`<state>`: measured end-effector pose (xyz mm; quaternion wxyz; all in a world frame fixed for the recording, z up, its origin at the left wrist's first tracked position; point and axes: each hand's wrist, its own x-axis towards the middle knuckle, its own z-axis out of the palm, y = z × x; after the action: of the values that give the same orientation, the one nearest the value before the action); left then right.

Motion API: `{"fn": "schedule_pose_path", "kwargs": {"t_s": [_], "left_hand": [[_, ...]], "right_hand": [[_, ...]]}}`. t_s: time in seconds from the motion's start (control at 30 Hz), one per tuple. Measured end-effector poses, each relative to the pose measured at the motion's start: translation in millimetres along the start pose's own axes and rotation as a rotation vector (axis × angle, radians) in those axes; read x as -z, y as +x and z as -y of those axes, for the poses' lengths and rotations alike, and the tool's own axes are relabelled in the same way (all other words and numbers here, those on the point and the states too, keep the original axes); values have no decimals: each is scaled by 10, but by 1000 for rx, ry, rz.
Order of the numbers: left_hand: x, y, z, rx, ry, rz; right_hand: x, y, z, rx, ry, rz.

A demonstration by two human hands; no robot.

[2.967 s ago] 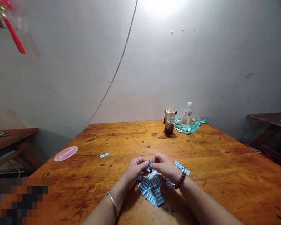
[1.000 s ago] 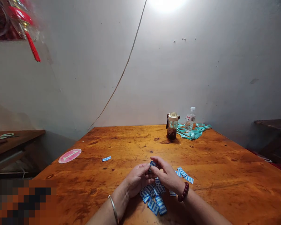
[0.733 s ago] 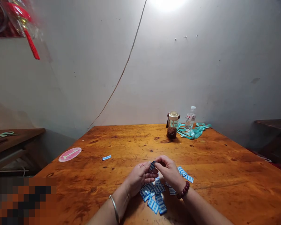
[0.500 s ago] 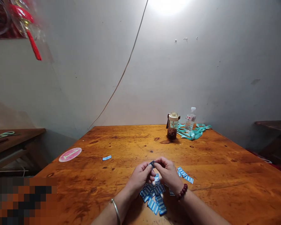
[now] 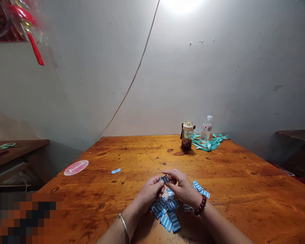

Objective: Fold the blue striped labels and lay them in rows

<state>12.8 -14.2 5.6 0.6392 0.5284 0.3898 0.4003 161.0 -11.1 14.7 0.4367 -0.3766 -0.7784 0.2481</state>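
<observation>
A small blue-and-white strip (image 5: 164,179) is pinched in my left hand (image 5: 152,190), between thumb and fingers. My right hand (image 5: 180,185) hovers at the strip's right end with thumb and index finger apart; whether a fingertip touches it is hard to tell. Beneath both hands lies a loose pile of similar blue-and-white strips (image 5: 173,220), partly overlapping. More strips (image 5: 201,189) rest just right of my right hand, some half hidden by the wrist. Farther off to the left is another small strip (image 5: 116,171), alone on the wooden table (image 5: 104,196).
At the back right stand a lidded drink bottle (image 5: 187,137) with dark contents and a clear water bottle (image 5: 206,130). Turquoise ribbon (image 5: 210,145) lies around the water bottle. A pink round sticker (image 5: 76,167) is near the left edge. Scissors (image 5: 4,146) lie on a side table.
My right thumb and index finger have spread from their pinch on the strip, exposing more of it. My left hand keeps its hold, almost in the same place.
</observation>
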Motion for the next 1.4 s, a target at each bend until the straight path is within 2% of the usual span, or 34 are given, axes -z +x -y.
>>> {"fn": "schedule_pose_path", "kwargs": {"t_s": [0.07, 0.27, 0.5, 0.7, 0.8, 0.97, 1.17, 1.23, 1.3, 1.33, 1.4], "left_hand": [[4, -11, -16, 23, -17, 16], [-18, -25, -34, 26, 20, -12], [-31, -13, 0, -96, 147, -91], [-35, -34, -41, -137, 203, -199], [-33, -56, -89, -145, 132, -203], [-29, -80, -112, -14, -124, -154], [-6, -60, -117, -22, -122, -146], [70, -44, -160, -58, -115, -194], [192, -14, -193, -117, -108, -299], [262, 6, -195, -137, -90, -361], [386, 56, -161, -155, -64, -471]], "right_hand": [[34, 5, 18, 24, -12, 38], [28, 6, 15, -3, -20, 48], [-19, 30, -49, -249, 289, 22], [-49, 37, -70, -326, 340, -70], [-28, 43, -24, -349, 435, -69], [-46, 46, 49, -403, 663, -121], [-95, 55, -31, -456, 738, -181], [-32, 69, -90, -445, 695, -251], [52, 85, -170, -444, 608, -305], [86, 93, -218, -450, 546, -308], [108, 121, -318, -480, 377, -232]]}}
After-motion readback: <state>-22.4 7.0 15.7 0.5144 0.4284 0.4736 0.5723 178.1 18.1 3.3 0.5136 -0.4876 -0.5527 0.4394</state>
